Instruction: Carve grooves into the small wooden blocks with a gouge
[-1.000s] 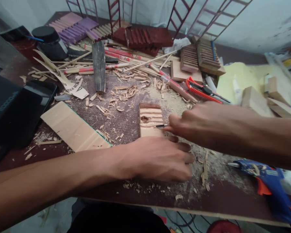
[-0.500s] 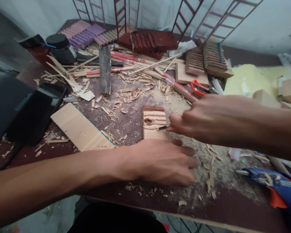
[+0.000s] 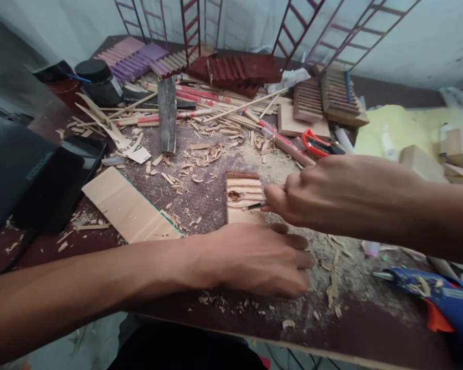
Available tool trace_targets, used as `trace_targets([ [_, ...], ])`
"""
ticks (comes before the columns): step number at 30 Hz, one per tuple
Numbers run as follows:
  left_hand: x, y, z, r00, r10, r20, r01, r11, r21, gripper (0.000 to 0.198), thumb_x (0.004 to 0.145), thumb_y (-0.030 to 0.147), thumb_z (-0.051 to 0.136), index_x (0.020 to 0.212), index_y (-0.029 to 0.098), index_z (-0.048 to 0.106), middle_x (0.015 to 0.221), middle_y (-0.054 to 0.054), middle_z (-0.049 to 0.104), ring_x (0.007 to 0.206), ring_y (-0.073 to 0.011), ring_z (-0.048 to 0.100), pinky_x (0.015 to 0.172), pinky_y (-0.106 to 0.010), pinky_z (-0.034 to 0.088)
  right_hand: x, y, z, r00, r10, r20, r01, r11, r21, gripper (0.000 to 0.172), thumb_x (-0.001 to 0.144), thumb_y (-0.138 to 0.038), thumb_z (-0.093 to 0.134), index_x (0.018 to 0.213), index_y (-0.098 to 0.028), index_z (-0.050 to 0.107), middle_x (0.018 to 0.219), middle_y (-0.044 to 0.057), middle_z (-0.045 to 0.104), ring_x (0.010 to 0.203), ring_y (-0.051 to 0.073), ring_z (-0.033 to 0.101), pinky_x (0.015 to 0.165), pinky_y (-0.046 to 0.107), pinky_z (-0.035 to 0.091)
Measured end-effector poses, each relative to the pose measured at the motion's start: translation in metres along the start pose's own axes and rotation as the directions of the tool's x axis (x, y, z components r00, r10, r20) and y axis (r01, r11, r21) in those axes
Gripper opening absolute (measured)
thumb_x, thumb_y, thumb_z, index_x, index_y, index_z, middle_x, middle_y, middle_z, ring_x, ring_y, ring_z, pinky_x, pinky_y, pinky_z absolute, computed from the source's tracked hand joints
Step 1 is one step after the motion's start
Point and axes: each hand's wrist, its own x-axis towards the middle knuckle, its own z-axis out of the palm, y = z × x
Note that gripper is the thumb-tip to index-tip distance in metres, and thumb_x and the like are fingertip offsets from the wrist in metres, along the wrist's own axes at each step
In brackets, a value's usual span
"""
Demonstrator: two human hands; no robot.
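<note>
A small wooden block with several carved ridges lies on the table; its far ridge is dark brown, and a dark pit shows on the left of the ridges. My left hand is closed over the block's near end, with its fingers curled down and covering that part. My right hand is closed around a thin dark-shafted tool. The tool's tip rests on the lowest groove of the block, and its handle is hidden in my fist, so its exact kind is unclear.
A flat wooden board lies left, near a phone. A blue glue gun lies right. An orange cutter, thin sticks, a dark strip, jars and ridged blocks crowd the back. Shavings litter the table.
My right hand has shifted slightly left and down, and the tool's tip has moved left along the groove. My left hand stays on the block. The view has shifted slightly.
</note>
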Motion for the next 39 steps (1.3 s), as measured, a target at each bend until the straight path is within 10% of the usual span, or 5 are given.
trace_targets([
  [9, -0.003, -0.001, 0.009, 0.993, 0.052, -0.109, -0.045, 0.997, 0.068, 0.022, 0.103, 0.023, 0.053, 0.091, 0.020, 0.071, 0.096, -0.004, 0.070, 0.093, -0.0200, 0.063, 0.075, -0.040, 0.047, 0.019, 0.007, 0.005, 0.960, -0.119, 0.254, 0.031, 0.944, 0.327, 0.050, 0.107, -0.037, 0.037, 0.069, -0.019, 0.063, 0.061, 0.003, 0.059, 0.050, 0.013, 0.045, 0.053, 0.032, 0.031],
  [17, -0.003, -0.001, 0.008, 0.992, 0.060, -0.115, -0.051, 0.996, 0.078, 0.019, 0.100, 0.024, 0.058, 0.088, 0.019, 0.071, 0.093, -0.005, 0.070, 0.089, -0.0198, 0.063, 0.073, -0.039, 0.048, 0.011, 0.001, -0.013, 0.966, -0.200, 0.165, 0.253, 0.863, -0.437, 0.035, 0.091, 0.000, 0.036, 0.098, -0.017, 0.066, 0.069, 0.006, 0.066, 0.058, 0.017, 0.049, 0.061, 0.035, 0.028],
  [26, -0.002, 0.000, 0.008, 0.995, 0.034, -0.095, -0.029, 0.998, 0.049, 0.020, 0.101, 0.021, 0.056, 0.088, 0.020, 0.072, 0.095, -0.003, 0.071, 0.082, -0.0190, 0.064, 0.069, -0.041, 0.047, 0.013, 0.003, 0.014, 0.955, -0.105, 0.278, -0.057, 0.855, 0.516, 0.059, 0.109, -0.046, 0.028, 0.064, -0.017, 0.054, 0.059, 0.003, 0.059, 0.047, 0.009, 0.040, 0.050, 0.027, 0.031],
  [34, -0.001, 0.000, 0.006, 0.998, 0.005, -0.061, 0.000, 0.996, 0.093, 0.014, 0.097, 0.026, 0.062, 0.090, 0.020, 0.072, 0.099, -0.002, 0.072, 0.090, -0.0215, 0.066, 0.068, -0.040, 0.048, 0.000, -0.008, 0.000, 0.996, -0.028, 0.090, 0.042, 0.987, -0.158, 0.020, 0.094, -0.008, 0.050, 0.098, -0.016, 0.068, 0.069, 0.006, 0.067, 0.048, 0.014, 0.039, 0.055, 0.036, 0.017],
  [39, -0.002, -0.001, 0.010, 0.993, 0.056, -0.102, -0.048, 0.996, 0.080, 0.017, 0.097, 0.025, 0.059, 0.089, 0.019, 0.073, 0.099, -0.003, 0.072, 0.088, -0.0196, 0.065, 0.076, -0.038, 0.051, -0.005, 0.001, 0.012, 0.996, -0.054, 0.064, 0.043, 0.986, 0.160, 0.037, 0.109, -0.037, 0.034, 0.090, -0.019, 0.061, 0.068, 0.004, 0.063, 0.052, 0.015, 0.045, 0.054, 0.034, 0.021],
])
